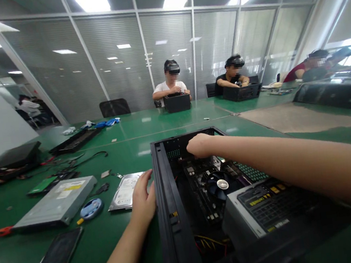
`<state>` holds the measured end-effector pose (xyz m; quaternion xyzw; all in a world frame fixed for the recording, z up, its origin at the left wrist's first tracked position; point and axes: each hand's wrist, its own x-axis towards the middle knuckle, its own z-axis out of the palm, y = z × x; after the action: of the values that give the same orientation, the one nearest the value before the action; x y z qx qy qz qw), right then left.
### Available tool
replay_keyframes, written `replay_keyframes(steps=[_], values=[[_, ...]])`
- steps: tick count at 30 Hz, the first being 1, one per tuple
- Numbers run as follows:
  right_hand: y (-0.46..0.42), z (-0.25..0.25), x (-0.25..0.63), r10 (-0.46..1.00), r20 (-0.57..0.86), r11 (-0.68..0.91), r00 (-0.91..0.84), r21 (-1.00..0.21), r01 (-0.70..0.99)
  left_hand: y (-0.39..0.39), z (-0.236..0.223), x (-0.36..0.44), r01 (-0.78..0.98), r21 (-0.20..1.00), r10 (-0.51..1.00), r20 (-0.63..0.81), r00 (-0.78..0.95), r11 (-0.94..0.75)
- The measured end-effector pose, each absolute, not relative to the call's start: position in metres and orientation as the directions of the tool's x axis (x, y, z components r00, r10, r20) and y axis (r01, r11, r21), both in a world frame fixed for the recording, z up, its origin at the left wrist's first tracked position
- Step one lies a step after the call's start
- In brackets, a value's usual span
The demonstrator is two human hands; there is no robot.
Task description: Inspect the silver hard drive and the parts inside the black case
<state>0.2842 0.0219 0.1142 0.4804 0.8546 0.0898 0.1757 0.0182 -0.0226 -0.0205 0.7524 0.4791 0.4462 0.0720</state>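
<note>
Fingers (144, 178) of the left hand (143, 200), loosely extended, lie against the computer case (163, 193) on the green table (139, 129), beside a hard drive (127, 190). The right hand (200, 145) curls inside; its grip cannot be told.

Right fingers (193, 147) curl inward; left fingers (143, 181) point forward.

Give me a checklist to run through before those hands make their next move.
1. Case interior exposed: ok.
2. Right hand off the cooling fan: ok, it is toward the case's far end.
3. Right hand's grip: cannot tell, its fingertips are hidden.
4. Left hand pressing firmly on the case: cannot tell, it is at the side wall.
5. Hard drive well clear of the left hand: not ok, it lies right alongside.
6. Yellow wires connected: cannot tell, their ends are hidden.
</note>
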Motion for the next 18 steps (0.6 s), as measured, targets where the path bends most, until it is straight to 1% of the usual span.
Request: replay_keyframes(steps=[2, 5, 6, 7, 9, 11, 13, 15, 18], values=[[0.005, 0.133, 0.289, 0.836, -0.210, 0.547, -0.506, 0.273, 0.791, -0.020, -0.019, 0.009, 0.752, 0.487, 0.793, 0.604, 0.078, -0.445], [-0.042, 0.162, 0.302, 0.776, -0.111, 0.630, -0.621, 0.083, 0.772, -0.018, -0.022, -0.007, 0.932, 0.337, 0.837, 0.542, -0.073, -0.137], [-0.064, 0.169, 0.307, 0.738, -0.103, 0.671, -0.667, 0.015, 0.741, -0.016, -0.024, -0.011, 0.957, 0.287, 0.855, 0.504, -0.122, -0.033], [-0.089, 0.173, 0.313, 0.693, -0.124, 0.710, -0.711, -0.057, 0.702, -0.015, -0.027, -0.015, 0.966, 0.255, 0.872, 0.462, -0.164, 0.046], [-0.140, 0.171, 0.323, 0.626, -0.097, 0.759, -0.773, -0.149, 0.634, -0.011, -0.034, -0.020, 0.964, 0.225, 0.894, 0.388, -0.225, 0.145], [-0.185, 0.159, 0.334, 0.593, -0.048, 0.791, -0.804, -0.151, 0.592, -0.008, -0.038, -0.022, 0.953, 0.226, 0.902, 0.335, -0.271, 0.202], [-0.215, 0.143, 0.343, 0.611, 0.064, 0.789, -0.789, -0.138, 0.599, -0.006, -0.039, -0.023, 0.945, 0.235, 0.909, 0.298, -0.292, 0.226], [-0.227, 0.130, 0.350, 0.649, 0.118, 0.761, -0.751, -0.102, 0.641, -0.005, -0.037, -0.023, 0.944, 0.239, 0.914, 0.280, -0.292, 0.229], [-0.222, 0.122, 0.359, 0.666, 0.131, 0.744, -0.734, -0.037, 0.668, -0.006, -0.034, -0.023, 0.945, 0.231, 0.919, 0.268, -0.289, 0.230]])
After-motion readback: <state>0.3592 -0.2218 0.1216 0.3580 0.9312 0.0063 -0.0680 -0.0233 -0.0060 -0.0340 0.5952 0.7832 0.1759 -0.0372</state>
